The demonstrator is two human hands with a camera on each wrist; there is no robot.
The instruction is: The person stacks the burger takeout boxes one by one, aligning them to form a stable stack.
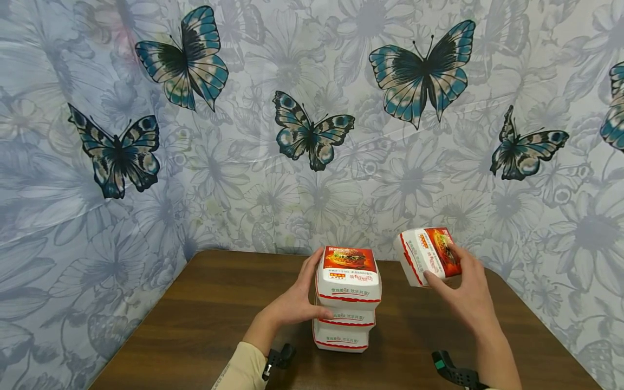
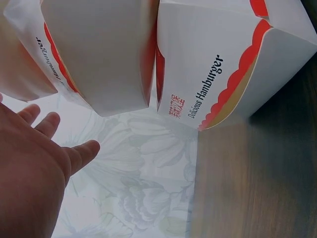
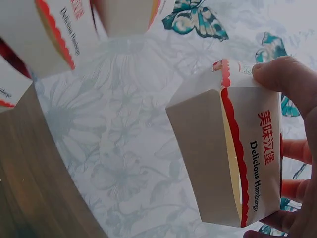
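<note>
Three white and red cardboard hamburger boxes stand stacked on the table, the top box (image 1: 348, 276) set slightly askew over the middle box (image 1: 348, 316) and the bottom box (image 1: 341, 336). My left hand (image 1: 294, 303) is at the stack's left side, thumb at the middle box's front and fingers reaching up beside the top one. In the left wrist view its fingers (image 2: 84, 151) look fairly straight. To the right, my right hand (image 1: 465, 287) grips a fourth hamburger box (image 1: 424, 254), tilted and lifted above the table. Its thumb (image 3: 282, 74) presses on that box's edge.
The stack stands on a dark brown wooden table (image 1: 205, 303). Right behind the table's far edge hangs a pale floral backdrop (image 1: 234, 179) with blue butterflies. Each wrist wears a black strap with a camera mount (image 1: 280, 357).
</note>
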